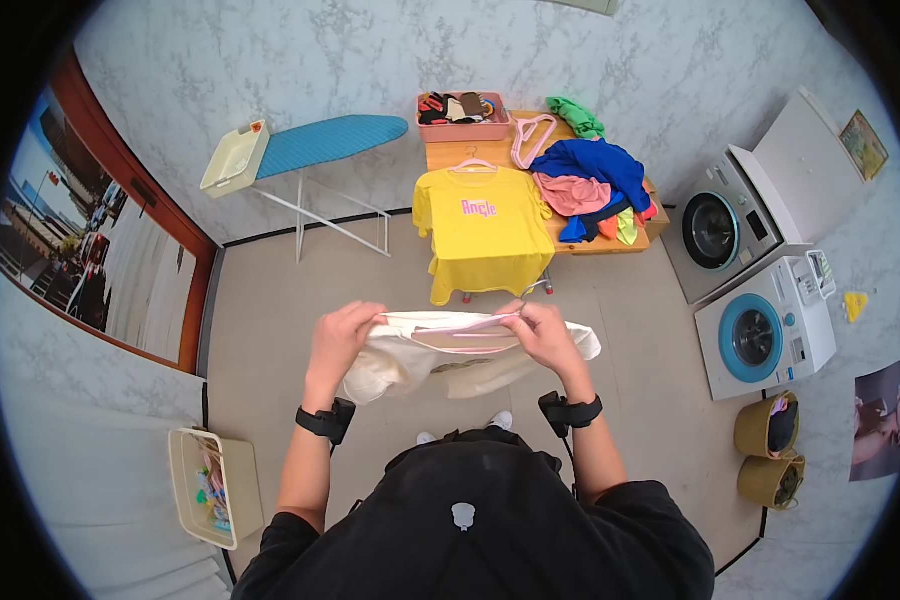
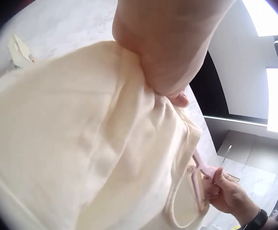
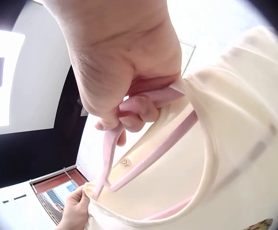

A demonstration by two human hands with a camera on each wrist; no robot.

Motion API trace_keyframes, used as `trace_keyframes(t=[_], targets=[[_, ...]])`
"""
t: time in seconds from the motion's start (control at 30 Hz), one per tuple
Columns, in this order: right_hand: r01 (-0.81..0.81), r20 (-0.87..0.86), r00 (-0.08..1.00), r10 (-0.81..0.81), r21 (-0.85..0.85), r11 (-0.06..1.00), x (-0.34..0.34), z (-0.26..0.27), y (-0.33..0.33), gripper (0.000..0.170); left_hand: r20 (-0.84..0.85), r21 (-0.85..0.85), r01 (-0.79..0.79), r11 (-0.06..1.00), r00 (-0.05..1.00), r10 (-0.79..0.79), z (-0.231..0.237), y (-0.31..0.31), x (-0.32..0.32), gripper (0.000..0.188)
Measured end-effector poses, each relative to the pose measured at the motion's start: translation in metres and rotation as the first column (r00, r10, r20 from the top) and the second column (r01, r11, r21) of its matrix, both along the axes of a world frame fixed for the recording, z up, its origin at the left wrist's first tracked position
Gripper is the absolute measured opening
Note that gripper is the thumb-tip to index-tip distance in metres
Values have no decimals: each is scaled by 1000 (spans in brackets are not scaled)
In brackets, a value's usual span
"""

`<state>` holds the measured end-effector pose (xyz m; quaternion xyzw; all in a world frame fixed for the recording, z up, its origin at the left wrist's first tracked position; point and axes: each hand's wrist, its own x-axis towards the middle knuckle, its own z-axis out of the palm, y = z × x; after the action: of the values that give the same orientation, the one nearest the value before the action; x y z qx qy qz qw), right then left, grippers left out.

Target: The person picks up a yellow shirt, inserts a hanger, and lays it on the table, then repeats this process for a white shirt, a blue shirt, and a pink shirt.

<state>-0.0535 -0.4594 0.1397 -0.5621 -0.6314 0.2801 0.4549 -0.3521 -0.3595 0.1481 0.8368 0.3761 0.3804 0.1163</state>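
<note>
A cream shirt [image 1: 385, 368] hangs between my two hands in front of my body, its neckline stretched wide. My left hand [image 1: 342, 340] grips the fabric at one shoulder beside the collar. Inside the neck opening lies a pink hanger [image 3: 151, 157], partly covered by the shirt. My right hand [image 3: 124, 81] curls its fingers round the hanger near the top, close to the collar edge. In the left wrist view, the cloth of the shirt [image 2: 72, 134] fills most of the picture and hides the left fingertips.
A yellow T-shirt [image 1: 480, 240] on a hanger drapes over the wooden table [image 1: 605, 243] ahead. Heaped clothes [image 1: 595, 175], pink hangers [image 1: 533, 140] and a pink bin [image 1: 465, 130] share that table. An ironing board [image 1: 335, 140] stands left, washing machines [image 1: 765, 330] right, a laundry basket [image 1: 245, 490] lower left.
</note>
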Motion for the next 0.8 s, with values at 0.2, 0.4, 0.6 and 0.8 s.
trace_keyframes(t=[0.2, 0.4, 0.6, 0.8], targets=[[40, 19, 999, -40, -3, 999, 9, -4, -5, 13, -103, 68, 30, 997, 994, -22, 12, -1, 3, 13], [40, 64, 997, -43, 46, 998, 7, -9, -4, 13, -12, -157, 249, 956, 967, -254, 6, -6, 14, 22], [49, 205, 976, -71, 109, 993, 4, -4, -4, 13, -3, -475, 212, 854, 970, -242, 7, -10, 24, 19], [47, 225, 971, -83, 159, 986, 2, -1, -2, 13, -6, -480, 191, 856, 975, -221, 0, -6, 26, 19]])
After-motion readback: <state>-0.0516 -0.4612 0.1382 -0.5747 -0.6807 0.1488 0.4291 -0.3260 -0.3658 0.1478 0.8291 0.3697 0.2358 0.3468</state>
